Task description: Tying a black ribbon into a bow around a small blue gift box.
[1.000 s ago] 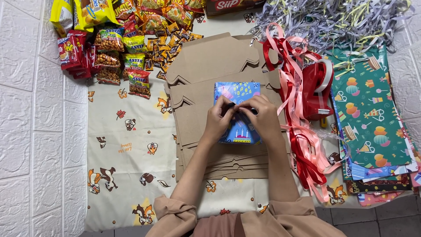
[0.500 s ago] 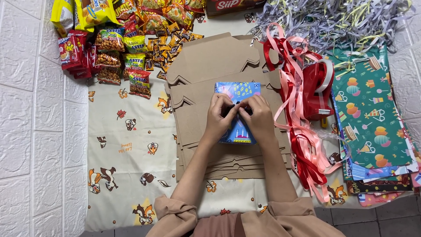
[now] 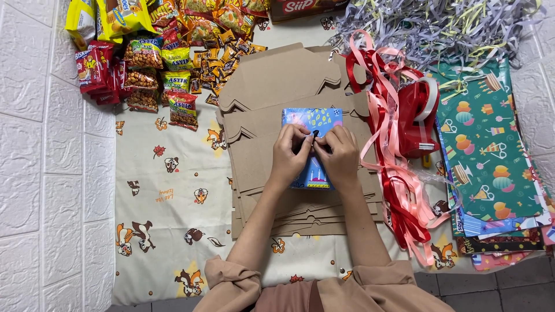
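**Hands closing in on the top of the parcel**

Since the earlier frames the two hands are drawing closer together over the parcel (image 3: 312,124), fingertips now meeting at its middle where before they sat a little apart; the parcel itself is staying where it was.

The left hand (image 3: 291,151) and right hand (image 3: 340,151) are both pinching at a small dark spot on the upper face of the parcel, fingers curled and pressing down on the paper. It may be a tape end or a bit of ribbon between them, but it is too small to tell. The parcel is already looking wrapped all over in blue patterned paper; no ribbon is showing on it yet, so sealing or trimming seems to be the part in hand.

The parcel is lying on a stack of flat cardboard blanks (image 3: 277,81). Just to the right, red and pink ribbons (image 3: 399,190) are trailing around a red tape dispenser (image 3: 419,115), with sheets of gift paper (image 3: 491,150) beyond and shredded paper (image 3: 439,23) above. Snack packets (image 3: 144,58) are piling up at the upper left. Everything is resting on a cream cartoon-print cloth (image 3: 167,231) spread on the floor, against a white tiled wall (image 3: 46,144).
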